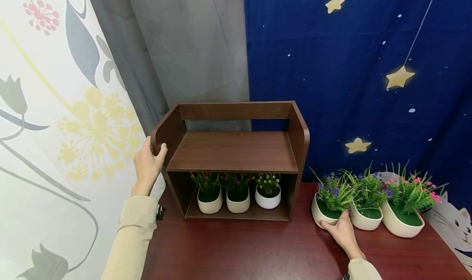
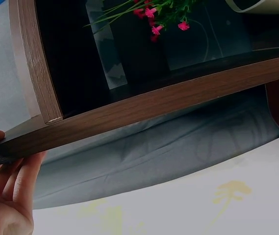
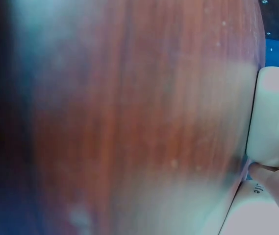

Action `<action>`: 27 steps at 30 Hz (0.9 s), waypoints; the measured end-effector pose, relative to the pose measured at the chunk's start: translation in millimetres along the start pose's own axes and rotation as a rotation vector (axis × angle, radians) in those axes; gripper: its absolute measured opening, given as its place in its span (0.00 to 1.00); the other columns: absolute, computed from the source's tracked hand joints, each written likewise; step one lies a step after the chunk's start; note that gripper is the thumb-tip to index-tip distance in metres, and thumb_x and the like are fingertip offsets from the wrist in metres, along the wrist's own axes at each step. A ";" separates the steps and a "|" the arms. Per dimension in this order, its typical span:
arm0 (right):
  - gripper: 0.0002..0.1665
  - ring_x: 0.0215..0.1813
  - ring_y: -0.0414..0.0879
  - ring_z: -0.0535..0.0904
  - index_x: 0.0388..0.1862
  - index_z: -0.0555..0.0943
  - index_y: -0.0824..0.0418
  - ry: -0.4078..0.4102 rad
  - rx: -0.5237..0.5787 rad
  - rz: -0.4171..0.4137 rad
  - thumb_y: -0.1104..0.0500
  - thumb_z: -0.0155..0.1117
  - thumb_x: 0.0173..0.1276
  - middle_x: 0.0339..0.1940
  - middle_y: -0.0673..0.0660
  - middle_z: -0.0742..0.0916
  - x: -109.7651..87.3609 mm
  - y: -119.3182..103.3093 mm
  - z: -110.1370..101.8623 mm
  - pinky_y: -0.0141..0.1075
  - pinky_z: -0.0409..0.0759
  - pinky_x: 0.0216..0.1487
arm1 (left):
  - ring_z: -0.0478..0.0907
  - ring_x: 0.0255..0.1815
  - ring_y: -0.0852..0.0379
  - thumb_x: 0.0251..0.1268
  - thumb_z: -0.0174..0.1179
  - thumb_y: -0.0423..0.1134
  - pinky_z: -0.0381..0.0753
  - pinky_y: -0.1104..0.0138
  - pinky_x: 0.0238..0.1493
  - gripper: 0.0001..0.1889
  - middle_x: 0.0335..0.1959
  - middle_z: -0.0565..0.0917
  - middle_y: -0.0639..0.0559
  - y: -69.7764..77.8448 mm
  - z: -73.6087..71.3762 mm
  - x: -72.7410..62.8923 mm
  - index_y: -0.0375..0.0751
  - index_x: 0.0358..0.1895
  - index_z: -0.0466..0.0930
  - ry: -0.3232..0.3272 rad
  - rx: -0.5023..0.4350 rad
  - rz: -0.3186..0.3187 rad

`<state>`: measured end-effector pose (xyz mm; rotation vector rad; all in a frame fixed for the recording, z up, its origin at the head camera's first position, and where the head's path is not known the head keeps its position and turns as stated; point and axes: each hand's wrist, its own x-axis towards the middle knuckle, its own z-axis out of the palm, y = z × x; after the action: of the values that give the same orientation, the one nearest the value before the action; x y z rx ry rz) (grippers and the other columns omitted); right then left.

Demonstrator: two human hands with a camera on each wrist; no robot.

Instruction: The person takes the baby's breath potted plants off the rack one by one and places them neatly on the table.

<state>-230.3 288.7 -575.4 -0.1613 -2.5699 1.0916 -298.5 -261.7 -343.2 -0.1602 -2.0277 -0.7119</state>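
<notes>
My left hand (image 1: 147, 165) grips the front edge of the left side panel of a brown wooden shelf (image 1: 232, 151); in the left wrist view the thumb and fingers (image 2: 26, 181) lie on either side of the board. At the right, my right hand (image 1: 343, 233) holds a potted plant (image 1: 324, 210) with purple flowers and a cream pot, thumb at the pot's front and fingers at its right side. Close beside it stand a second purple-flowered plant (image 1: 368, 218) and a pink-flowered one (image 1: 403, 222). The right wrist view shows a finger (image 3: 271, 183) between two pots.
Inside the shelf's lower compartment stand two red-flowered pots, one left (image 1: 210, 205) and one middle (image 1: 238, 204), plus a white pot (image 1: 268, 200) with yellow blooms. The shelf rests on a reddish-brown table (image 1: 236, 251). Behind hang a blue star curtain (image 1: 354, 108) and grey cloth (image 1: 199, 46).
</notes>
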 end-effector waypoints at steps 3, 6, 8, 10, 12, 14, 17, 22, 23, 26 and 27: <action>0.53 0.55 0.74 0.64 0.57 0.51 0.85 -0.070 -0.009 0.036 0.51 0.71 0.52 0.50 0.82 0.67 3.0 -0.1 -2.0 0.57 0.63 0.54 | 0.62 0.08 0.54 0.59 0.59 0.36 0.59 0.63 0.17 0.08 0.08 0.67 0.51 0.4 -0.5 0.6 0.38 0.29 0.69 -0.005 -0.002 0.002; 0.53 0.55 0.74 0.64 0.56 0.50 0.85 -0.113 -0.004 0.064 0.50 0.70 0.53 0.50 0.82 0.67 5.0 0.4 -3.0 0.57 0.63 0.54 | 0.62 0.08 0.53 0.59 0.58 0.36 0.59 0.63 0.17 0.09 0.09 0.68 0.51 0.3 -0.7 0.8 0.38 0.28 0.68 -0.008 -0.001 0.003; 0.53 0.55 0.74 0.64 0.56 0.50 0.85 -0.121 0.010 0.070 0.50 0.70 0.53 0.49 0.81 0.67 5.8 0.7 -3.4 0.57 0.63 0.54 | 0.63 0.09 0.53 0.59 0.58 0.36 0.59 0.62 0.18 0.09 0.09 0.69 0.50 -0.1 -0.7 0.9 0.39 0.28 0.68 -0.007 0.003 0.000; 0.52 0.55 0.74 0.64 0.55 0.50 0.84 -0.123 0.018 0.068 0.50 0.71 0.53 0.49 0.80 0.67 6.6 1.2 -3.6 0.57 0.63 0.54 | 0.63 0.09 0.53 0.59 0.58 0.36 0.59 0.62 0.18 0.09 0.09 0.70 0.50 -0.5 -0.6 0.9 0.39 0.28 0.68 -0.006 0.006 -0.002; 0.52 0.55 0.74 0.64 0.55 0.50 0.84 -0.122 0.025 0.060 0.51 0.71 0.52 0.49 0.80 0.67 7.5 1.4 -3.5 0.57 0.63 0.55 | 0.64 0.09 0.53 0.59 0.59 0.36 0.60 0.62 0.18 0.09 0.10 0.71 0.49 -0.8 -0.5 1.0 0.39 0.28 0.68 -0.004 0.010 -0.006; 0.51 0.55 0.73 0.65 0.54 0.51 0.84 -0.117 0.025 0.054 0.52 0.71 0.52 0.48 0.81 0.67 8.3 1.8 -3.2 0.57 0.63 0.55 | 0.65 0.09 0.53 0.59 0.59 0.36 0.60 0.62 0.18 0.09 0.10 0.72 0.49 -1.0 -0.4 1.1 0.39 0.27 0.68 -0.004 0.012 -0.008; 0.51 0.54 0.73 0.66 0.54 0.52 0.84 -0.109 0.023 0.047 0.52 0.71 0.52 0.48 0.81 0.68 9.7 2.4 -2.4 0.56 0.64 0.54 | 0.66 0.10 0.52 0.58 0.59 0.36 0.61 0.62 0.19 0.09 0.10 0.73 0.48 -1.0 -0.2 1.0 0.39 0.28 0.68 -0.004 0.009 -0.007; 0.49 0.52 0.72 0.68 0.51 0.54 0.83 -0.101 0.028 0.043 0.52 0.72 0.51 0.45 0.80 0.70 12.8 1.7 -1.2 0.56 0.65 0.52 | 0.65 0.09 0.53 0.58 0.59 0.36 0.60 0.62 0.19 0.09 0.09 0.71 0.49 -0.5 0.0 0.3 0.39 0.27 0.68 -0.003 0.007 -0.008; 0.49 0.51 0.72 0.69 0.51 0.54 0.83 -0.102 0.029 0.044 0.51 0.72 0.51 0.45 0.80 0.70 13.5 1.2 -1.2 0.56 0.65 0.52 | 0.64 0.09 0.53 0.58 0.59 0.35 0.60 0.62 0.18 0.09 0.09 0.70 0.50 -0.3 0.1 0.1 0.39 0.27 0.68 -0.002 0.006 -0.009; 0.49 0.51 0.73 0.69 0.52 0.53 0.84 -0.112 0.029 0.049 0.51 0.71 0.52 0.46 0.81 0.70 15.7 0.0 -1.3 0.56 0.66 0.51 | 0.63 0.09 0.53 0.58 0.59 0.36 0.59 0.62 0.18 0.09 0.09 0.69 0.51 0.3 0.3 0.1 0.39 0.27 0.67 -0.001 0.008 -0.005; 0.50 0.51 0.73 0.69 0.52 0.53 0.84 -0.114 0.030 0.050 0.51 0.71 0.52 0.46 0.82 0.70 16.6 -0.1 -1.3 0.56 0.66 0.51 | 0.63 0.09 0.54 0.58 0.59 0.36 0.59 0.62 0.18 0.10 0.09 0.69 0.51 0.5 0.5 0.1 0.39 0.27 0.67 -0.002 0.007 -0.003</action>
<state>-245.4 293.5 -570.1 -0.1616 -2.6613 1.1894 -298.7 -261.0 -343.1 -0.1538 -2.0329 -0.7068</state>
